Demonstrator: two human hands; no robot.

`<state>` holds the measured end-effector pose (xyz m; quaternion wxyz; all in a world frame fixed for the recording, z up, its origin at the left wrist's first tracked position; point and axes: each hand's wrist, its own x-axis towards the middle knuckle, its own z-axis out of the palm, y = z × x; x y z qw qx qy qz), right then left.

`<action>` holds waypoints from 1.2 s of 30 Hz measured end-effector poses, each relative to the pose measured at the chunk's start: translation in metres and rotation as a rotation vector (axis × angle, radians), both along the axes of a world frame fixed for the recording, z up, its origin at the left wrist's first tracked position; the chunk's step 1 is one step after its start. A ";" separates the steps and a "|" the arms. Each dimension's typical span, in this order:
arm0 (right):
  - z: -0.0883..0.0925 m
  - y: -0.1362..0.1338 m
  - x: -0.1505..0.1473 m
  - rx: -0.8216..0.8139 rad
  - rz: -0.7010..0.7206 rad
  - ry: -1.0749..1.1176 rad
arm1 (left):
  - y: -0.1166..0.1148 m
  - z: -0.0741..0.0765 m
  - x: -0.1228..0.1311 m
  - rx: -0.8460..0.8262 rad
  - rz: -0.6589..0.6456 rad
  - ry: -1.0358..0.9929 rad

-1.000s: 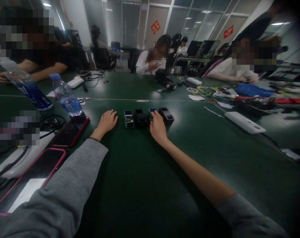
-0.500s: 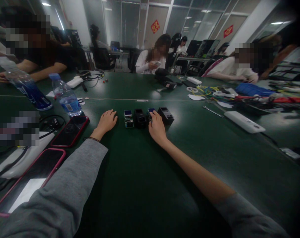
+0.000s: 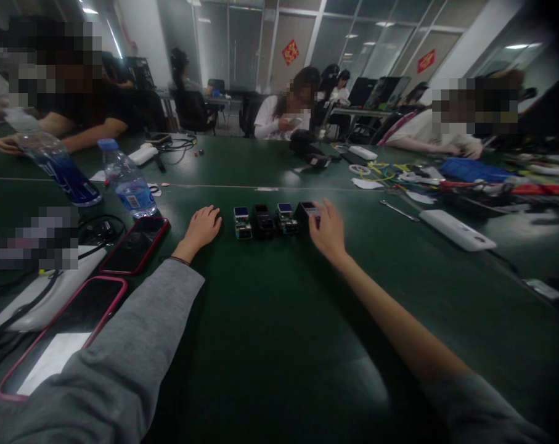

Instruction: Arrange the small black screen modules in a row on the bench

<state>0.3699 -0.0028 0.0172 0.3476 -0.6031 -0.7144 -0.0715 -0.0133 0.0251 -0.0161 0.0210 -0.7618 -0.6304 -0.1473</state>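
Several small electronic modules stand in a row on the green table (image 3: 270,320): a blue-topped module (image 3: 241,222), a black box (image 3: 263,221), a second blue-topped module (image 3: 286,219) and a black box at the right end (image 3: 306,212). My right hand (image 3: 328,231) covers that right-end black box, fingers curled over it. My left hand (image 3: 203,226) rests on the table left of the row, fingers loosely bent, holding nothing, a short gap from the first module.
Two phones in red cases (image 3: 135,245) (image 3: 64,336) lie at the left, near two water bottles (image 3: 126,182) (image 3: 52,157) and cables. A white power bank (image 3: 457,229), tools and wires lie at the right. Other people sit around the table's far side.
My right hand has moved right, from the second blue-topped module to the black box at the row's right end. My left hand has stayed put.
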 end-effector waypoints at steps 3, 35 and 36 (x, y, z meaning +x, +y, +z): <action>-0.014 -0.002 0.014 -0.125 0.073 0.036 | 0.001 0.000 0.000 -0.015 -0.002 -0.002; -0.005 -0.020 0.003 -0.014 0.036 0.064 | -0.019 0.007 0.004 -0.035 0.020 -0.019; -0.004 -0.020 0.004 0.005 0.026 0.078 | -0.019 0.007 0.004 -0.031 0.020 -0.021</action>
